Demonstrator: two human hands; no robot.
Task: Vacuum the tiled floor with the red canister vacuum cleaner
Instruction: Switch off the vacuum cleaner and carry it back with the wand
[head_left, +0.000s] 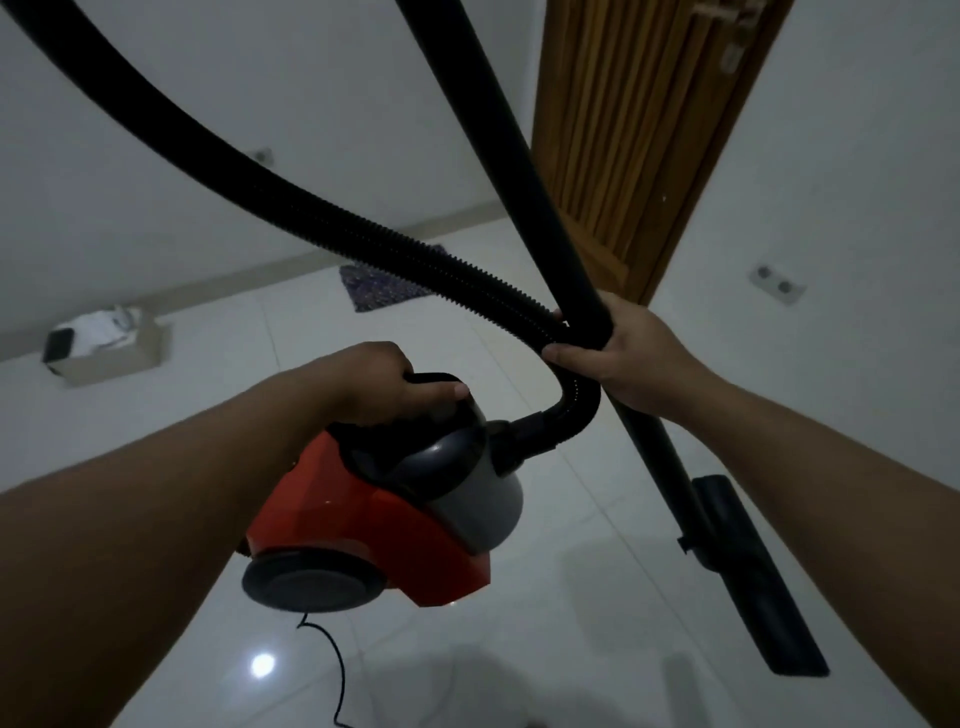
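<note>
The red canister vacuum cleaner (363, 519) hangs above the white tiled floor (545, 649), carried by its black top handle, which my left hand (384, 384) grips. My right hand (618, 358) grips the black wand (524, 156) together with the ribbed black hose (311, 208) where the two cross. The hose bends down from that hand into the canister's front. The wand runs down to the black floor nozzle (753, 587) at the lower right. A thin black power cord (332, 670) dangles under the canister.
A wooden door (639, 130) stands ahead on the right, with a wall socket (777, 284) beside it. A small patterned mat (384, 283) lies by the far wall. A cardboard box (109, 343) with white items sits on the floor at left.
</note>
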